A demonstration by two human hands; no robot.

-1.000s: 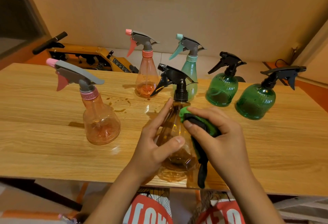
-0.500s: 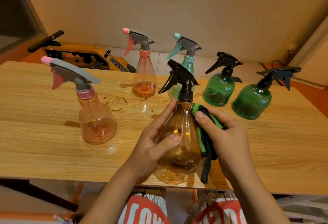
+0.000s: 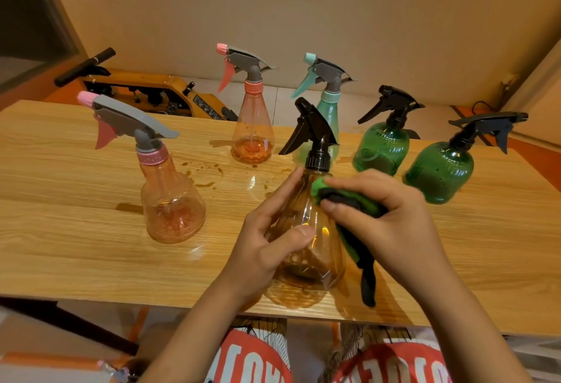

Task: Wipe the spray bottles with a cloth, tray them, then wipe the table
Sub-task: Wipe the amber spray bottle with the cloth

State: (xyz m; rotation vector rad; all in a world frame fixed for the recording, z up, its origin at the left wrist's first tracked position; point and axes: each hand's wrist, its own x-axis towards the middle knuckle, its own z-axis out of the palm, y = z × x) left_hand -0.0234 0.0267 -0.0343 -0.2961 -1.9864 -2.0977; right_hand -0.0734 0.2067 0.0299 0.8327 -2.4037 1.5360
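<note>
My left hand (image 3: 267, 240) grips an amber spray bottle (image 3: 315, 249) with a black trigger head, standing near the front edge of the wooden table (image 3: 76, 230). My right hand (image 3: 391, 221) pinches a green and black cloth (image 3: 346, 200) and presses it against the bottle's upper right shoulder; a cloth tail hangs down beside the bottle. A pink bottle (image 3: 170, 200) with a grey trigger stands at the left. Behind stand another pink bottle (image 3: 252, 133), a teal bottle (image 3: 329, 112) partly hidden by the amber one, and two green bottles (image 3: 382, 145) (image 3: 440, 170).
Brownish liquid spots (image 3: 203, 176) lie on the table between the two pink bottles. A yellow machine (image 3: 145, 94) with a black handle sits on the floor behind the table's far edge. No tray is in view.
My right hand with the cloth has moved from the bottle's right side back up to its shoulder near the neck. The left hand keeps its grip.
</note>
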